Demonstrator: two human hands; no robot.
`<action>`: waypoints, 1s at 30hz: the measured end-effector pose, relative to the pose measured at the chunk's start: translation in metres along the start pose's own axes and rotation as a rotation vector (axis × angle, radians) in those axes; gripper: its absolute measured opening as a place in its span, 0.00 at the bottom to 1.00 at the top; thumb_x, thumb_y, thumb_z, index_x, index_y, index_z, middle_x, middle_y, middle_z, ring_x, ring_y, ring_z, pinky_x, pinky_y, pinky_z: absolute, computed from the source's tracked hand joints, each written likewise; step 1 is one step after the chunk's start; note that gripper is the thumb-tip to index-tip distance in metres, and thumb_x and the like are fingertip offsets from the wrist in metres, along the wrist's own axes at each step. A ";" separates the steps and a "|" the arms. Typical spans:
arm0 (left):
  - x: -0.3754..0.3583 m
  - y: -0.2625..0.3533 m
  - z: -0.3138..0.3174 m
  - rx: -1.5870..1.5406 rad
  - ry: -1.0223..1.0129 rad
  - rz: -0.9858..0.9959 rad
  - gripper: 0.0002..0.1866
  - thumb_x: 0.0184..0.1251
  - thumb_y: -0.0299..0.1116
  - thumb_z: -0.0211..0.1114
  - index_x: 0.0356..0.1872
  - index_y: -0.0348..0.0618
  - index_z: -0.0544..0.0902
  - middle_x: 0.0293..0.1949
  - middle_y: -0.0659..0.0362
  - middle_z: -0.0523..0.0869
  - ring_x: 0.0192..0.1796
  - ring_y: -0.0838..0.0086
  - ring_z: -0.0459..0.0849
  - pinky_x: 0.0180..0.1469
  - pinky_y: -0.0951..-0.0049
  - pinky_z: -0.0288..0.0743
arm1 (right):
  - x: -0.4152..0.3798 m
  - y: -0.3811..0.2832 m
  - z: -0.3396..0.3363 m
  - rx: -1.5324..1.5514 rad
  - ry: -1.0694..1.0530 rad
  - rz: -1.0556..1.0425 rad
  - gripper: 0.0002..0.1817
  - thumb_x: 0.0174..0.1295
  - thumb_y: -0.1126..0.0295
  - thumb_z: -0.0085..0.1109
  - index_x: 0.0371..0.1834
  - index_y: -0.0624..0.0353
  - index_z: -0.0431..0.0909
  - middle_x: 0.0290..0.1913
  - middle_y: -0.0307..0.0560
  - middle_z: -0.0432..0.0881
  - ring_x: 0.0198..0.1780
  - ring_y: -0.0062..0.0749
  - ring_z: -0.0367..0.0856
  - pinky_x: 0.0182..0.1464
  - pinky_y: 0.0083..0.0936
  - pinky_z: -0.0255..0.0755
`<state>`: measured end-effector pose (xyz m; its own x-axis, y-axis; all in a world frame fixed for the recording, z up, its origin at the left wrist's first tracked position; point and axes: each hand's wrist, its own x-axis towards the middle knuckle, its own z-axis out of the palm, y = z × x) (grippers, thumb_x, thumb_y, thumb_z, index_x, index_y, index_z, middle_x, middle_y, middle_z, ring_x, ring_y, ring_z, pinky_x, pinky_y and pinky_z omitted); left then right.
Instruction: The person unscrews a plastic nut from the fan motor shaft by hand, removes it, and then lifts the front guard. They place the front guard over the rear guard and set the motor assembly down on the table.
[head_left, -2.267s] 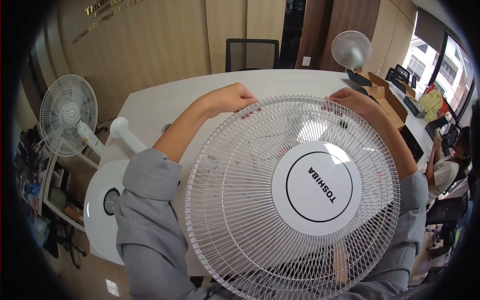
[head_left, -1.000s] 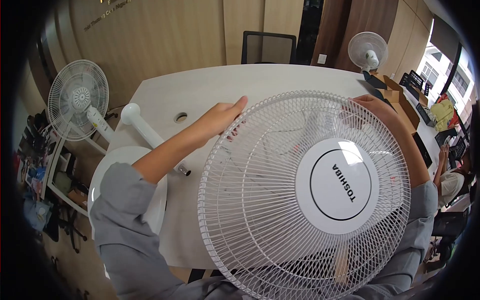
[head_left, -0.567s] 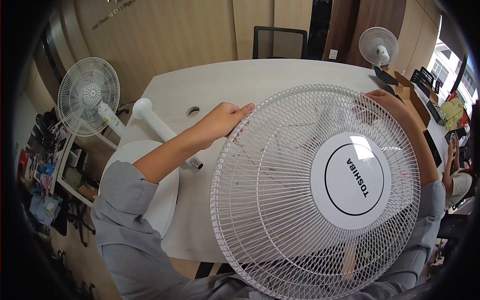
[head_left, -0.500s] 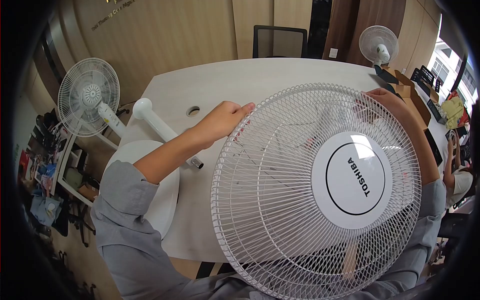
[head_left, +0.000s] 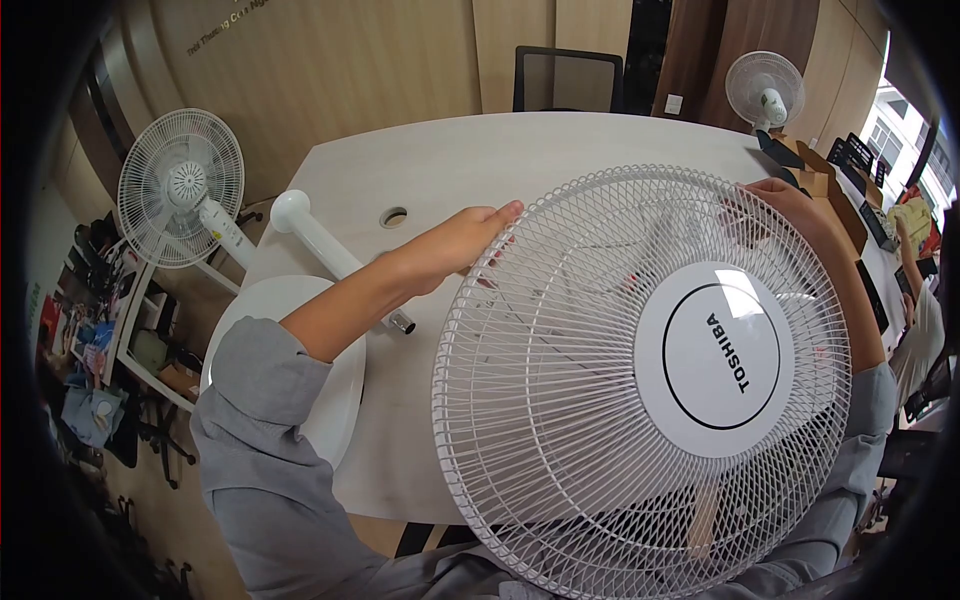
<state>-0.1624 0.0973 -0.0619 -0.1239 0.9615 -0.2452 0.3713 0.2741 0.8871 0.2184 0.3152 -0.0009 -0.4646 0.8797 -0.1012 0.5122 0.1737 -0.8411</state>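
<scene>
A large round white wire fan grille (head_left: pixel 560 400) with a TOSHIBA centre badge (head_left: pixel 700 410) stands tilted in front of me, hiding much of the table. My left hand (head_left: pixel 465 242) grips its upper left rim, thumb pointing up along the edge. At the upper right rim, my right hand (head_left: pixel 785 205) is closed on the grille, its fingers partly seen behind the wires. Left of the grille, a white fan pole (head_left: pixel 325 245) with a metal end leans toward me. Beneath my left forearm lies a round white fan base (head_left: pixel 345 405), partly covered by my arm.
The pale table (head_left: pixel 430 150) has a round cable hole (head_left: pixel 394 217). One assembled fan (head_left: pixel 182 190) stands at left, another fan (head_left: pixel 765 88) at the back right. Behind the table is a mesh chair (head_left: pixel 568 80). Open cardboard boxes (head_left: pixel 820 185) and another person (head_left: pixel 920 320) are at right.
The whole view has shifted slightly, so the grille and table sit a little further right. Both hands keep their hold on the rim. The person at right has moved an arm.
</scene>
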 end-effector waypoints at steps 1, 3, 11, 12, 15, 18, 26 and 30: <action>0.000 -0.002 0.002 -0.066 0.011 -0.019 0.37 0.89 0.62 0.48 0.61 0.30 0.83 0.49 0.47 0.90 0.51 0.65 0.92 0.54 0.57 0.88 | 0.000 0.001 0.000 0.003 0.000 0.001 0.27 0.83 0.55 0.58 0.64 0.74 0.81 0.52 0.59 0.91 0.43 0.30 0.93 0.43 0.22 0.88; 0.002 -0.008 0.004 -0.195 0.034 -0.058 0.38 0.88 0.62 0.49 0.60 0.28 0.82 0.47 0.45 0.89 0.47 0.62 0.94 0.46 0.59 0.92 | -0.001 0.003 0.000 0.013 0.008 0.003 0.27 0.83 0.55 0.58 0.64 0.74 0.81 0.52 0.59 0.91 0.44 0.30 0.93 0.43 0.22 0.88; 0.015 -0.017 0.000 -0.239 -0.006 0.059 0.37 0.87 0.59 0.53 0.60 0.23 0.78 0.44 0.41 0.87 0.36 0.58 0.96 0.33 0.66 0.93 | -0.004 0.008 -0.003 0.023 0.022 0.000 0.27 0.84 0.55 0.57 0.65 0.74 0.81 0.54 0.60 0.90 0.46 0.31 0.93 0.45 0.24 0.88; 0.013 -0.014 0.002 -0.233 0.009 0.059 0.37 0.87 0.59 0.53 0.60 0.22 0.78 0.44 0.42 0.87 0.36 0.59 0.96 0.33 0.66 0.93 | -0.003 0.009 -0.004 0.023 0.024 0.000 0.27 0.84 0.55 0.56 0.65 0.74 0.81 0.54 0.60 0.90 0.47 0.31 0.93 0.45 0.24 0.88; 0.012 -0.006 0.000 -0.187 -0.009 0.018 0.37 0.88 0.59 0.51 0.61 0.23 0.79 0.46 0.42 0.87 0.37 0.59 0.96 0.34 0.66 0.93 | -0.003 0.009 -0.005 0.026 0.027 -0.001 0.27 0.84 0.55 0.56 0.65 0.73 0.80 0.55 0.60 0.90 0.48 0.31 0.93 0.46 0.24 0.88; 0.010 -0.001 -0.003 -0.105 -0.053 -0.007 0.37 0.89 0.59 0.48 0.62 0.24 0.80 0.48 0.43 0.87 0.38 0.60 0.96 0.37 0.65 0.93 | -0.003 0.008 -0.007 0.024 0.019 -0.007 0.27 0.84 0.56 0.56 0.66 0.73 0.80 0.55 0.61 0.90 0.49 0.32 0.93 0.47 0.25 0.88; 0.005 0.014 -0.003 -0.023 -0.058 -0.055 0.37 0.89 0.62 0.47 0.60 0.31 0.83 0.43 0.53 0.87 0.39 0.69 0.94 0.46 0.67 0.91 | -0.001 0.016 -0.009 0.038 0.017 -0.016 0.27 0.85 0.56 0.55 0.66 0.73 0.80 0.57 0.62 0.89 0.51 0.32 0.93 0.49 0.26 0.89; 0.008 0.006 -0.004 -0.036 -0.068 -0.054 0.37 0.89 0.62 0.47 0.60 0.30 0.83 0.44 0.53 0.87 0.38 0.69 0.94 0.45 0.66 0.91 | 0.003 0.020 -0.012 0.043 0.013 -0.033 0.27 0.85 0.56 0.54 0.67 0.73 0.80 0.58 0.62 0.89 0.52 0.33 0.93 0.50 0.26 0.89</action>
<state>-0.1652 0.1069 -0.0569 -0.0800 0.9447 -0.3180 0.3322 0.3260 0.8851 0.2356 0.3267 -0.0114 -0.4709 0.8797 -0.0664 0.4652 0.1836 -0.8659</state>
